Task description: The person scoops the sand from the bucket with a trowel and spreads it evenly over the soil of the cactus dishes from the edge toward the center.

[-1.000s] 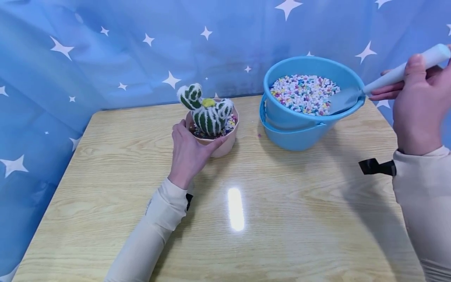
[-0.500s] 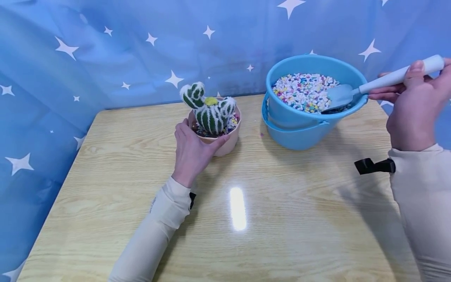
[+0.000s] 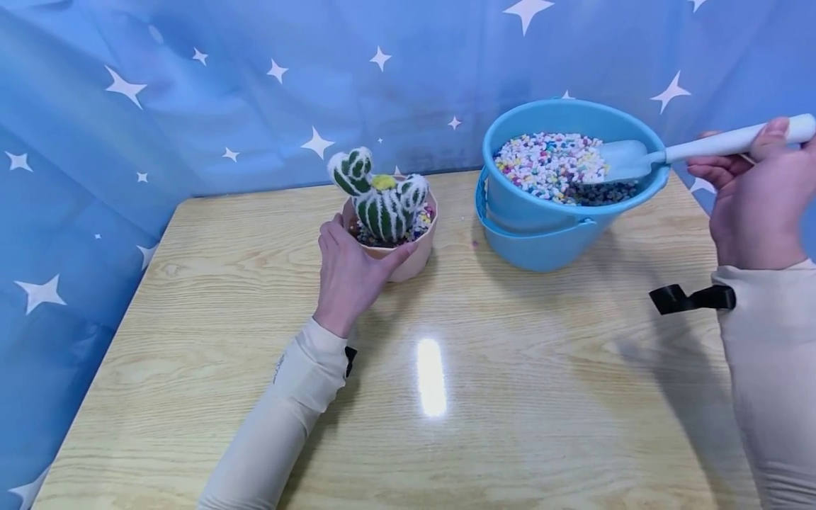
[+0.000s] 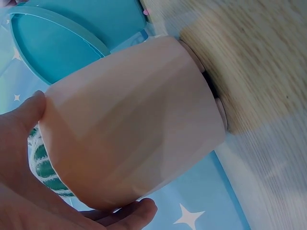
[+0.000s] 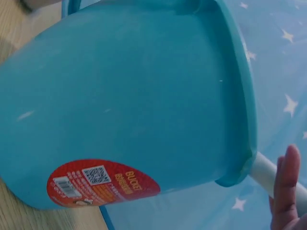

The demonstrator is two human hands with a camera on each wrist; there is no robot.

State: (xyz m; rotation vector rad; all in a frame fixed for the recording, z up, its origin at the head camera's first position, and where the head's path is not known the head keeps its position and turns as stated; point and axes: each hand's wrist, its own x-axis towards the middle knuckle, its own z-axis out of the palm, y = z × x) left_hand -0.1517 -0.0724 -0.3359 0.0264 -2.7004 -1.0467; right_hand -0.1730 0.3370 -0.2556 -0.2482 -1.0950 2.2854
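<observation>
My left hand [image 3: 349, 276] grips a pale peach flower pot [image 3: 414, 262] at its rim, thumb along the near side and fingers on the left. In the left wrist view the pot's smooth side [image 4: 134, 124] lies between thumb and fingers. A fuzzy green-and-white toy cactus [image 3: 382, 212] with a yellow top stands in it among coloured pebbles. My right hand [image 3: 765, 198] holds a small trowel [image 3: 720, 144] by its white handle. Its light blue blade [image 3: 625, 161] is inside the blue bucket [image 3: 535, 244], over multicoloured pebbles [image 3: 545, 161]; the trowel's neck crosses the bucket's right rim.
The bucket's handle [image 3: 535, 232] hangs down its front. A red label [image 5: 100, 183] shows on the bucket's side in the right wrist view. Behind the wooden table [image 3: 523, 397] hangs a blue curtain [image 3: 414, 85] with white stars. One pink pebble [image 3: 474, 243] lies left of the bucket.
The trowel's blade has come up from the pebbles by the bucket's right wall and its handle has tilted lower. A darker patch shows below it. The left hand keeps its grip on the pot.
</observation>
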